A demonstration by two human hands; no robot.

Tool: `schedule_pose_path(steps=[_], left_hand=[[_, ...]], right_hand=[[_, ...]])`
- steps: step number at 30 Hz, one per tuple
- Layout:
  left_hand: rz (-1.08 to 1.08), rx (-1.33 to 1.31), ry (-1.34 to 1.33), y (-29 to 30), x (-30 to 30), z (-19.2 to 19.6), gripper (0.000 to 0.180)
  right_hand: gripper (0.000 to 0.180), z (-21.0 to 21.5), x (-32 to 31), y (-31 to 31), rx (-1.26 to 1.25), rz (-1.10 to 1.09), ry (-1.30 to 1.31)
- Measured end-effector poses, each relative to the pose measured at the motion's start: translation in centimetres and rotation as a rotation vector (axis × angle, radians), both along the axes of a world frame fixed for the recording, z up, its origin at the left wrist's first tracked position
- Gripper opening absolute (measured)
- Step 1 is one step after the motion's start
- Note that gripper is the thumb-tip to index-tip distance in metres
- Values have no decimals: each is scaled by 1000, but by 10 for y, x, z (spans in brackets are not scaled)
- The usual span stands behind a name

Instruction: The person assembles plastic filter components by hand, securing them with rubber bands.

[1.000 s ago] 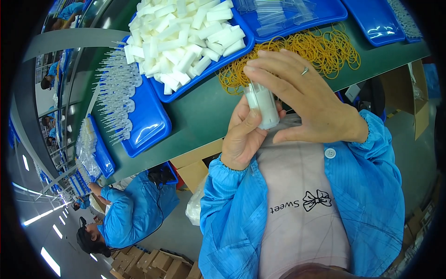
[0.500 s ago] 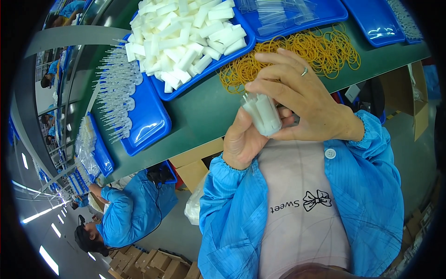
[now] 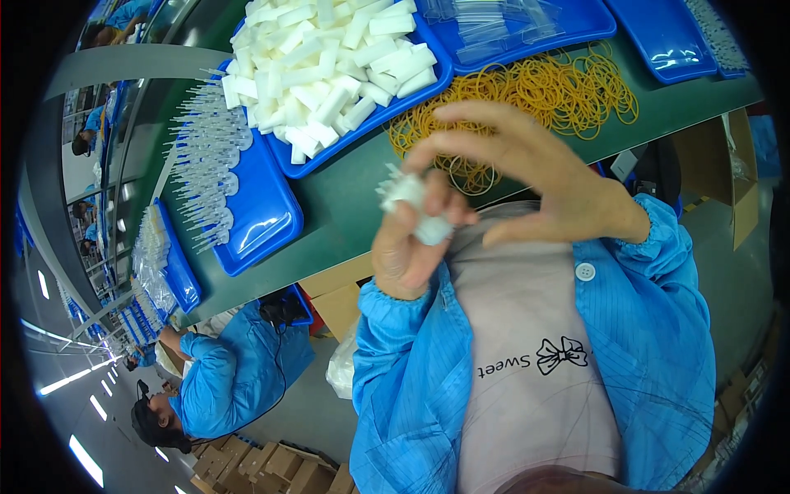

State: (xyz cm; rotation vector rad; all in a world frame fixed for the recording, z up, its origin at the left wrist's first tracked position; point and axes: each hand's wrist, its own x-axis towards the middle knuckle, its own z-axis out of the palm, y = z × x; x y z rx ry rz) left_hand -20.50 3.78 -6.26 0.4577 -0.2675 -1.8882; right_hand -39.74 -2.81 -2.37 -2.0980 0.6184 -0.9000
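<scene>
My left hand [image 3: 409,247] is closed around a small translucent, whitish bundle [image 3: 420,210] of plastic parts, with thin spiky tips sticking out at its upper left. Motion blurs it, and my fingers cover part of it. To its right, my right hand [image 3: 535,169] has its thumb and fingers spread in a wide curve, with nothing visible between them. Its fingertips come close to the upper side of the bundle. Just beyond both hands lies a heap of yellow rubber bands [image 3: 568,86] on the green table [image 3: 346,202].
A blue tray heaped with white foam blocks [image 3: 329,74] stands beyond my left hand. Further left, slender clear plastic parts [image 3: 202,156] lie by another blue tray [image 3: 263,218]. Clear strips [image 3: 502,25] fill a far tray. A co-worker in blue [image 3: 239,370] sits at left.
My right hand has come off the bundle and opened. My left hand has moved a little left with the bundle, its fingers now wrapped around it.
</scene>
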Motion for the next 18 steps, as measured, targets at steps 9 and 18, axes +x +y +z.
schedule_pose_path(steps=[9, 18], left_hand=[[430, 24, -209, 2, 38, 8, 52], [443, -115, -802, 3, 12, 15, 48]], right_hand=[[6, -41, -15, -2, -295, -14, 355], [8, -40, -10, -7, -363, -106, 340]])
